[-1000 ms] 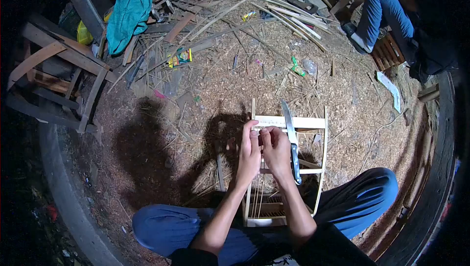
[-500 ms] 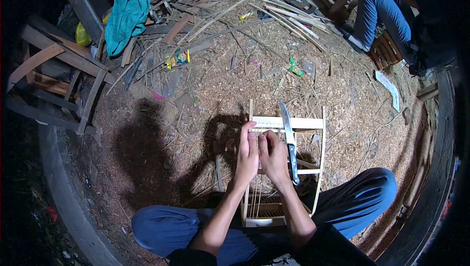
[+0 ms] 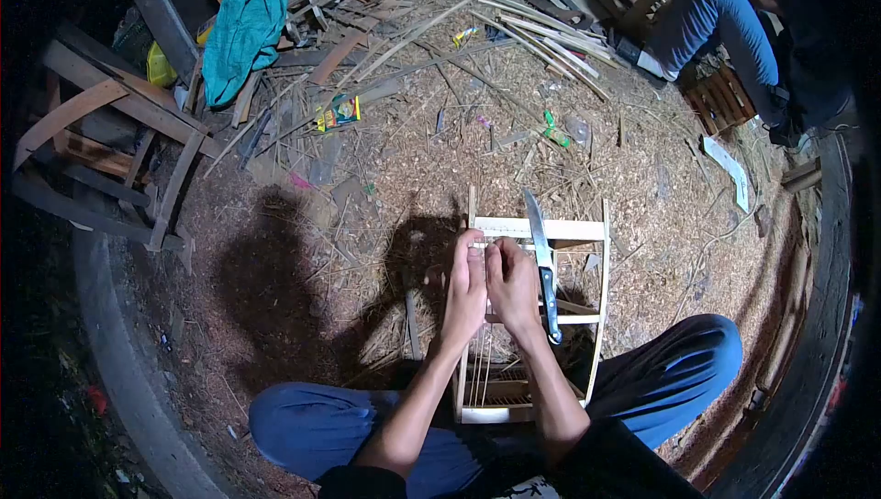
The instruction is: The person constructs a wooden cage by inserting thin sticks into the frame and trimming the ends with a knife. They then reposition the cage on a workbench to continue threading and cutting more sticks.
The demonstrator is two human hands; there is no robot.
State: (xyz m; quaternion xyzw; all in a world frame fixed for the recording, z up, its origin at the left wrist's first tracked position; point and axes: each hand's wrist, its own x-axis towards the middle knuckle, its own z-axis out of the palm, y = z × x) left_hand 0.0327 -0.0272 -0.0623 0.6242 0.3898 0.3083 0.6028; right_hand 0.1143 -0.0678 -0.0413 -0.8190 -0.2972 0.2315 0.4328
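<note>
A pale wooden frame (image 3: 601,269) stands between the person's legs, with several thin strands (image 3: 479,370) running lengthwise near its left side. My left hand (image 3: 465,283) is closed around the frame's left rail and the strands near the top bar. Close beside it, my right hand (image 3: 514,286) has its fingers bent and pinched together over the strands; what lies between the fingertips is too small to name. A knife (image 3: 547,283) with a black handle rests across the frame just right of my right hand, blade pointing away.
Long wooden strips (image 3: 551,40) and scraps lie at the back. A teal sack (image 3: 243,35) is at the back left, above a wooden chair frame (image 3: 128,100). Another person's leg (image 3: 725,26) shows at the upper right beside a slatted wooden piece (image 3: 720,100). Shavings cover the floor.
The other person's leg at the upper right has shifted slightly. My right hand's fingers have curled a little more; my left hand has hardly moved.
</note>
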